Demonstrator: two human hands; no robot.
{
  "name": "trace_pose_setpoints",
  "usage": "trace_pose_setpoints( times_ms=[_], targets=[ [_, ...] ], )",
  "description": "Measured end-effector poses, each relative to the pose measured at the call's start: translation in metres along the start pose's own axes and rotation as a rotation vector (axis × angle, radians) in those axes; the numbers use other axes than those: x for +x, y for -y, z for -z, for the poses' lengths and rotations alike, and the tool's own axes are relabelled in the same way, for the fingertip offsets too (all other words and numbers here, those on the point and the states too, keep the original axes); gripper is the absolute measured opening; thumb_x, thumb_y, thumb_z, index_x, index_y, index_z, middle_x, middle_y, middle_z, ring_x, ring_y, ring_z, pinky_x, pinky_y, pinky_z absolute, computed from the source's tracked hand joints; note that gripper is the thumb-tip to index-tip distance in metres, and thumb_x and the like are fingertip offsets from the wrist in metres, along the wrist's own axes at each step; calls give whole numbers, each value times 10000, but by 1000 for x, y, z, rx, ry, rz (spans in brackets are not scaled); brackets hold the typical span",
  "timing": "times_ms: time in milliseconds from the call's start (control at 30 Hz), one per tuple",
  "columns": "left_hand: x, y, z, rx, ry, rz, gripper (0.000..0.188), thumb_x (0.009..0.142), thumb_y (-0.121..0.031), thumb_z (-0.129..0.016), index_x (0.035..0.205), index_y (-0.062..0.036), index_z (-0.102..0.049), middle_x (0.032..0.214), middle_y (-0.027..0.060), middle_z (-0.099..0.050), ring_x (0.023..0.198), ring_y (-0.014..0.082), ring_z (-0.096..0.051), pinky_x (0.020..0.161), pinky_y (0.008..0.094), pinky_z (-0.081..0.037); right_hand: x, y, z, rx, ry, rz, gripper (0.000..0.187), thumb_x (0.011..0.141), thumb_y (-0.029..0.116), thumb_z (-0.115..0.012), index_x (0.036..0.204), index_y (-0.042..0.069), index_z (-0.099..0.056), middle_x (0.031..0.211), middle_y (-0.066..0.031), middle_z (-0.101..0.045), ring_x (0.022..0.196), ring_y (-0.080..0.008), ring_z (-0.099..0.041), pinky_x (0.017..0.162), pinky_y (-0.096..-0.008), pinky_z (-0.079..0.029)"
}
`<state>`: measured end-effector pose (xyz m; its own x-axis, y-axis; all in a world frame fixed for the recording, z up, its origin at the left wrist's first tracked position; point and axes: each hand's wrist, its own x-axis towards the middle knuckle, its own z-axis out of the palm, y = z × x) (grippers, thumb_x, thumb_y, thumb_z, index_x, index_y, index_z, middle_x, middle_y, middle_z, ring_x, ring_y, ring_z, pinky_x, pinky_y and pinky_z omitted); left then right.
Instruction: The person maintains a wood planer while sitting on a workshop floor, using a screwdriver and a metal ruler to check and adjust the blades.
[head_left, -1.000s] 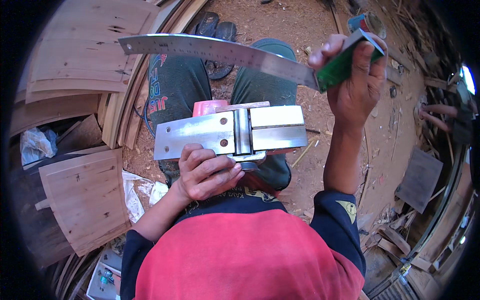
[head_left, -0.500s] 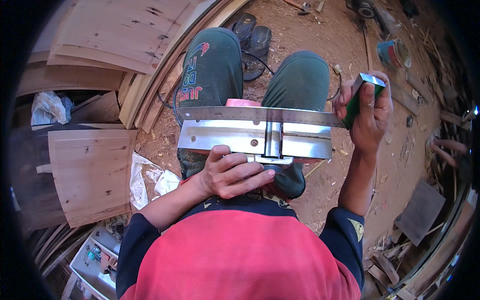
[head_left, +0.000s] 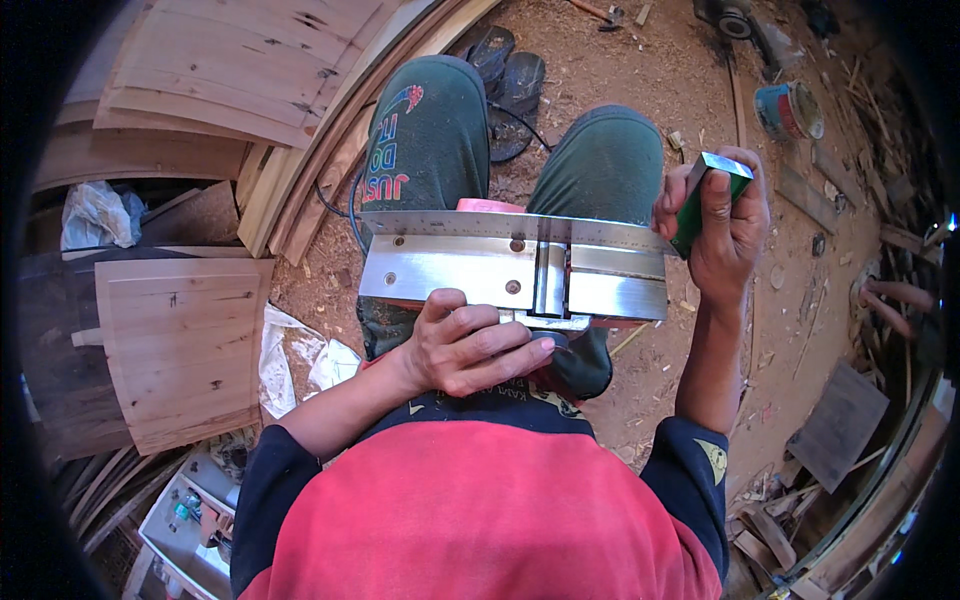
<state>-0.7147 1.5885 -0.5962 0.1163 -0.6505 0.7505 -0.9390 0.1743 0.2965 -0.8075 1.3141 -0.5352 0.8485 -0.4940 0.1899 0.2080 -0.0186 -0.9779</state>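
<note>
The square (head_left: 510,228) has come down to the planer (head_left: 450,268) the left hand (head_left: 462,348) grips, extending left from the clasping right hand (head_left: 728,235).

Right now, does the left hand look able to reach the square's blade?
Probably yes: the left hand is at the near side of the planer, the blade is along its far edge, and nothing stands on top between them. It would likely have to let go of the planer first.

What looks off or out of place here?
Mainly clutter: a crumpled white sheet lies beside the pale rectangular wood panel, and wood scraps litter the brown floor. No damage shows on the green-handled silver ruler or flat silver metal plate.
</note>
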Motion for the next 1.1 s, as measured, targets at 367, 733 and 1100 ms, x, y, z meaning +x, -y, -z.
trace_pose_setpoints(
  times_ms=[367, 733, 1100],
  targets=[
    [1, -1, -2, 0, -22, 22, 356, 759, -294, -876, 1091, -249, -754, 967, -116, -639, 821, 110, -548, 770, 319, -369, 2, -7, 1, 64, -22, 17, 275, 1080, 290, -561, 1212, 74, -453, 813, -122, -618, 601, -144, -578, 564, -284, -497],
    [-1, -2, -3, -6, -18, 36, 359, 747, -289, -878, 1083, -255, -755, 961, -122, -633, 815, 115, -533, 799, 336, -368, 1, -7, 2, 67, -10, 33, 275, 1082, 281, -555, 1237, 81, -446, 811, -122, -615, 604, -147, -576, 564, -284, -496],
    [0, -2, 0, -6, 17, 19, 408, 689, -236, -815, 1095, -256, -778, 1005, -148, -645, 824, 105, -523, 800, 331, -356, 1, -6, 1, 36, 6, 3, 266, 1087, 281, -545, 1210, 75, -430, 808, -111, -606, 614, -140, -574, 565, -289, -505]
  ],
)
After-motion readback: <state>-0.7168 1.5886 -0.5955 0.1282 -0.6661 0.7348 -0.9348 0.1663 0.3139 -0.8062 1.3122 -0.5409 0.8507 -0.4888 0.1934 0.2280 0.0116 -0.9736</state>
